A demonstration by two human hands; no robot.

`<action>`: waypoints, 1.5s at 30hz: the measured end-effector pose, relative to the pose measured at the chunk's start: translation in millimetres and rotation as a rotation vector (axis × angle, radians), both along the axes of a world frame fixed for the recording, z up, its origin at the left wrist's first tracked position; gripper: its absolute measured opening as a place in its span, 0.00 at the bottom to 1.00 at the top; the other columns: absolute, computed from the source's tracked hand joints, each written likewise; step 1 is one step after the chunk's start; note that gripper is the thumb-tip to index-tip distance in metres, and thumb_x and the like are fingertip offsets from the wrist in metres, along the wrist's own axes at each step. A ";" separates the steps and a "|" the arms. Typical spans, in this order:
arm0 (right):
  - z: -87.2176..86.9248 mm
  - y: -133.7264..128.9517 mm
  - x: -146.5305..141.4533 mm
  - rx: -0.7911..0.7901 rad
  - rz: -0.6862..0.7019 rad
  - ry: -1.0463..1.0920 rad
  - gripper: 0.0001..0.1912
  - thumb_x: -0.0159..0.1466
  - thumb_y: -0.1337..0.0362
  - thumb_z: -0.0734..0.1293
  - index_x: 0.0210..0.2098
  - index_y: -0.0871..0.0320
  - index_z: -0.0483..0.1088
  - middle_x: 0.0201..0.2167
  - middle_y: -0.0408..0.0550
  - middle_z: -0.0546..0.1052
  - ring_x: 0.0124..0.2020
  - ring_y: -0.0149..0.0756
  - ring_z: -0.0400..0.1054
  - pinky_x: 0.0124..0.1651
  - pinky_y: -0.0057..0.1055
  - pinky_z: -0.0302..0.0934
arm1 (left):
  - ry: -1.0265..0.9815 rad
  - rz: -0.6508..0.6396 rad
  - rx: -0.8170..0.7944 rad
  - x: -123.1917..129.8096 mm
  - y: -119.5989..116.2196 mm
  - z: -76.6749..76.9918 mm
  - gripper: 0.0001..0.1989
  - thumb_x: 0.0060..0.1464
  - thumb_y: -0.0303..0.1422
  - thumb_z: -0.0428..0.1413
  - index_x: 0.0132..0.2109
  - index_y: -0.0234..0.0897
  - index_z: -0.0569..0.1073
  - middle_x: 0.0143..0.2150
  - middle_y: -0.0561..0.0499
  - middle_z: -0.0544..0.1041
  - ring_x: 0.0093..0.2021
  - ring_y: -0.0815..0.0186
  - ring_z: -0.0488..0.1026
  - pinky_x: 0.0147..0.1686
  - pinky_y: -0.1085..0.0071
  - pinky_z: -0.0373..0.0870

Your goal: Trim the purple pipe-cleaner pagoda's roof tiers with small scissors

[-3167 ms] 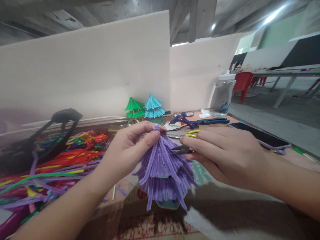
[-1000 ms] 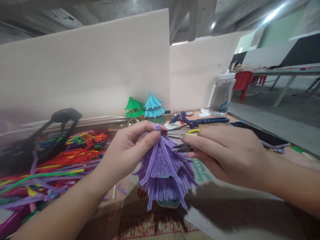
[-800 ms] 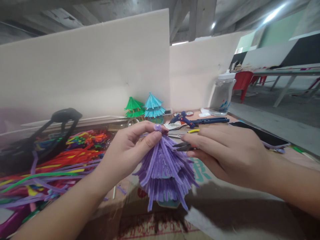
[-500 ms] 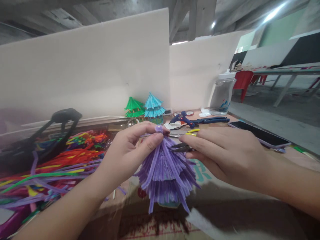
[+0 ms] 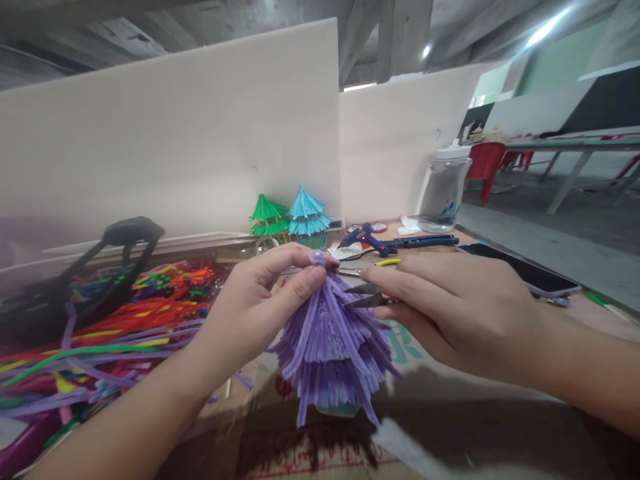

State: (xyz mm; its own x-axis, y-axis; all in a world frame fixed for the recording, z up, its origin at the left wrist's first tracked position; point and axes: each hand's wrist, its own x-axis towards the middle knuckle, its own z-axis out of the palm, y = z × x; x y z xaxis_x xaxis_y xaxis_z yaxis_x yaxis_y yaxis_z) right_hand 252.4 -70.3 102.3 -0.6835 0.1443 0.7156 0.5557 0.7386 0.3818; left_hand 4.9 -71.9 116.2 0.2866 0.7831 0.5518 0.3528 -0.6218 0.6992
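Note:
A purple tiered pagoda model (image 5: 333,340), made of fuzzy pipe cleaner strips, stands in front of me on a printed cardboard surface. My left hand (image 5: 270,287) pinches its top just under a small round purple knob (image 5: 317,257). In my right hand (image 5: 450,300) is a pair of scissors (image 5: 367,300), their dark blades parted and pointing left at the upper right side of the purple strips. The scissors' handles are mostly hidden by my fingers. Whether a strip lies between the blades, I cannot tell.
Loose colourful pipe cleaners (image 5: 125,347) cover the left side, near a black strap-like object (image 5: 135,230). Behind stand a green pagoda (image 5: 269,215) and a blue one (image 5: 307,212). A glue gun (image 5: 367,239), a water bottle (image 5: 444,190) and a phone (image 5: 520,269) lie rearward and right.
The scissor blades have spread apart at the purple strips, and my right hand has shifted very slightly. My left hand and the purple pagoda have stayed in place.

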 end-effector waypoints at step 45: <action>-1.1 1.2 1.1 -0.016 0.014 -0.055 0.12 0.72 0.64 0.61 0.52 0.61 0.69 0.36 0.48 0.79 0.34 0.37 0.72 0.36 0.34 0.61 | -0.004 -0.052 0.041 1.5 -4.0 1.1 0.06 0.63 0.35 0.58 0.43 0.44 0.80 0.41 0.56 0.81 0.42 0.68 0.77 0.44 0.74 0.70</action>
